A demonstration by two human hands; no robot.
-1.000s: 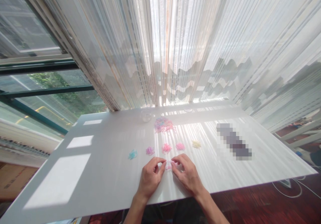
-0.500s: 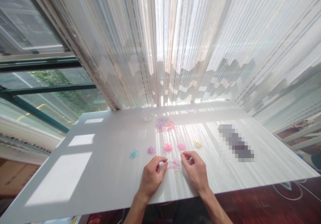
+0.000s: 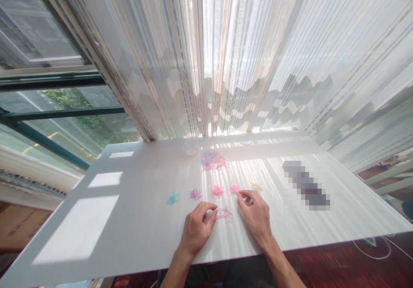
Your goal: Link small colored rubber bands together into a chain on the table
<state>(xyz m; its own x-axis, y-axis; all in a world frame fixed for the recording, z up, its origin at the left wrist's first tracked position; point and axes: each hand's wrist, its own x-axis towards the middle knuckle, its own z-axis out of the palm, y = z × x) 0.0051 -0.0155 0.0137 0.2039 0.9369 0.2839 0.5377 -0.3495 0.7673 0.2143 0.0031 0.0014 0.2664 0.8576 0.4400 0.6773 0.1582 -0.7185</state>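
The left hand (image 3: 197,228) rests on the smooth white rectangular table (image 3: 138,232), its thumb and index tips drawn close to each other; whether they meet or pinch a strand I cannot tell. Just to the right of those tips, in the gap between the two hands, lies a small loose heap of thin pink and pale lilac strands (image 3: 225,212). The right hand (image 3: 256,215) also has its thumb and index tips close to each other, at the near edge of a small light-pink clump of thin strands (image 3: 234,188); contact with it, or anything held, is too small to make out.

Beyond the left fingertips sits a small bright-pink clump of thin strands (image 3: 217,191). Farther left of them come a small purple clump of thin strands (image 3: 195,194) and then a small teal clump of thin strands (image 3: 173,198). Just beyond the right index finger, partly covered by the hand, is a small pale-yellow clump of thin strands (image 3: 257,186).

Well ahead of both sets of fingers spreads a larger multicoloured pile of thin strands (image 3: 214,160), with a clear round container (image 3: 191,148) beyond it, to the left.
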